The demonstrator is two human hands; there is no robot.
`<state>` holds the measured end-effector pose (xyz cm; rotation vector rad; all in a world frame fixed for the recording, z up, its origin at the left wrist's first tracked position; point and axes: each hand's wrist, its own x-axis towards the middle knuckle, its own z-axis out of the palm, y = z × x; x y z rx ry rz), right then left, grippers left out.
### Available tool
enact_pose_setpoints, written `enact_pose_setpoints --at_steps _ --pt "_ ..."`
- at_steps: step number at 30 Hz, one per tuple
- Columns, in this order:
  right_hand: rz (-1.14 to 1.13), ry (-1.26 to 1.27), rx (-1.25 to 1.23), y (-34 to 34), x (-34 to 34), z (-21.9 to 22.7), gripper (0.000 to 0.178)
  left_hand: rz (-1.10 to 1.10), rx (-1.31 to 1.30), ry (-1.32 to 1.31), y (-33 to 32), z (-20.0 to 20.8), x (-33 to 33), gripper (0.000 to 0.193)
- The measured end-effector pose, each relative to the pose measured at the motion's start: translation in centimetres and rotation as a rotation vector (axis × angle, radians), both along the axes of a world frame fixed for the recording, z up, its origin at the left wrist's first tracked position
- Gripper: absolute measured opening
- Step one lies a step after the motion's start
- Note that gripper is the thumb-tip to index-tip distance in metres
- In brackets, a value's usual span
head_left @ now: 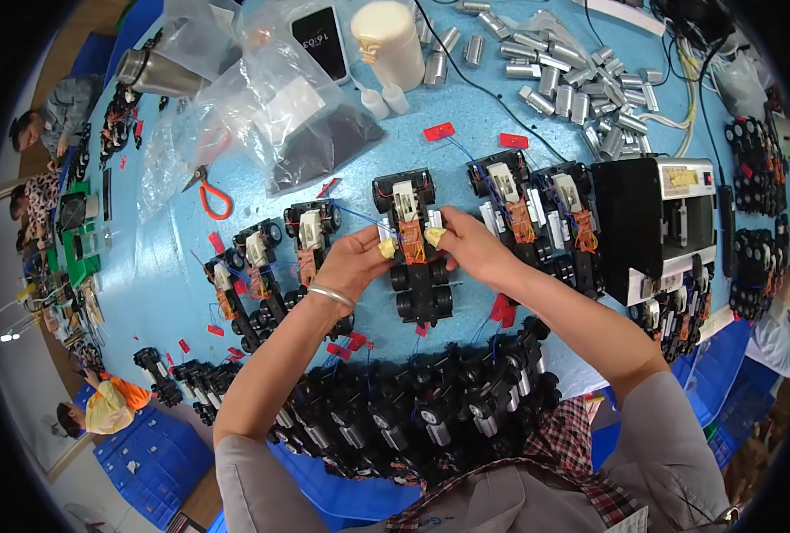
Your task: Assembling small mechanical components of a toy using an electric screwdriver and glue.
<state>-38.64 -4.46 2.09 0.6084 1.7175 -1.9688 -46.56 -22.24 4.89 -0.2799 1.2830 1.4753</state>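
A black toy truck chassis (pixel 423 293) with several wheels, a brown circuit board and a pale gearbox lies in front of me. My left hand (pixel 357 260) is closed at its left side, beside a small silvery piece. From the other side my right hand (pixel 475 246) pinches at a similar silvery piece next to the chassis. Yellow covers wrap both thumb tips, and the fingers partly hide the contact. Similar chassis stand to the left (pixel 308 233) and to the right (pixel 510 191), some with silver side parts and red tags on blue wires.
More chassis (pixel 395 409) crowd the near table edge. Beyond are orange-handled pliers (pixel 213 200), a plastic bag of dark parts (pixel 319 147), a phone (pixel 320 43), a cream container (pixel 386 40) and silver cylinders (pixel 581 84). A black machine (pixel 626 231) stands right. People sit far left.
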Motion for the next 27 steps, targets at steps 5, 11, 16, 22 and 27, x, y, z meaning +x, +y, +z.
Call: enact_pose_setpoints --at_steps 5,11,16,22,27 --pt "-0.013 0.061 0.038 0.9 0.0 0.7 0.025 -0.053 0.069 -0.011 0.1 -0.2 -1.0 0.037" --pt "-0.043 0.135 0.123 -1.4 -0.4 -0.4 0.033 -0.018 0.102 0.000 -0.7 -0.9 -0.9 0.046" --pt "-0.056 0.238 0.426 -0.7 3.3 3.2 0.037 0.118 0.084 0.079 1.2 -1.1 0.9 0.037" --pt "-0.085 0.513 0.441 8.1 13.7 10.6 0.042 0.191 0.076 0.127 7.5 -0.6 4.5 0.044" --pt "-0.472 0.364 0.839 17.5 32.5 8.6 0.013 -0.026 -0.382 0.524 2.3 1.9 3.5 0.041"
